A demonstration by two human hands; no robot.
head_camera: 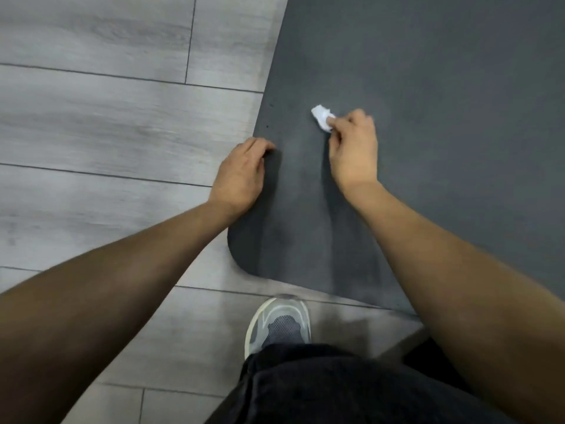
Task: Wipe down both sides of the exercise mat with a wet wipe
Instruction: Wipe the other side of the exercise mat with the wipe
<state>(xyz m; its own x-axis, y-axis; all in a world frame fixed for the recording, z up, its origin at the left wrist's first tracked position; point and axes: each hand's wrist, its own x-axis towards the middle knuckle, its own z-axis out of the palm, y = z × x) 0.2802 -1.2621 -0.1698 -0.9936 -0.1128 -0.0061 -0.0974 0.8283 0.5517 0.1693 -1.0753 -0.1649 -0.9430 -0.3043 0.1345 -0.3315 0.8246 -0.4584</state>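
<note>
- Since the exercise mat lies flat on the floor, its rounded near corner just ahead of our shoe, we judge it a soft, limp sheet: light, bendy, and apt to drag or ripple under a hard rub.
- Our left hand sits on the mat's left edge near that corner, fingers curled down over the rim. Whether they hook beneath it we cannot tell, as the frame is blurred there.
- Our right hand pinches the wet wipe, bunched into a small white wad, between thumb and fingertips and holds it on the mat's top face, further in from the edge.
- The wipe looks flimsy; a flatter fold would probably cover more.
- To turn the mat we would grip the long edge or the corner, where it should peel up readily, and fold it over rather than lift it whole.
</note>
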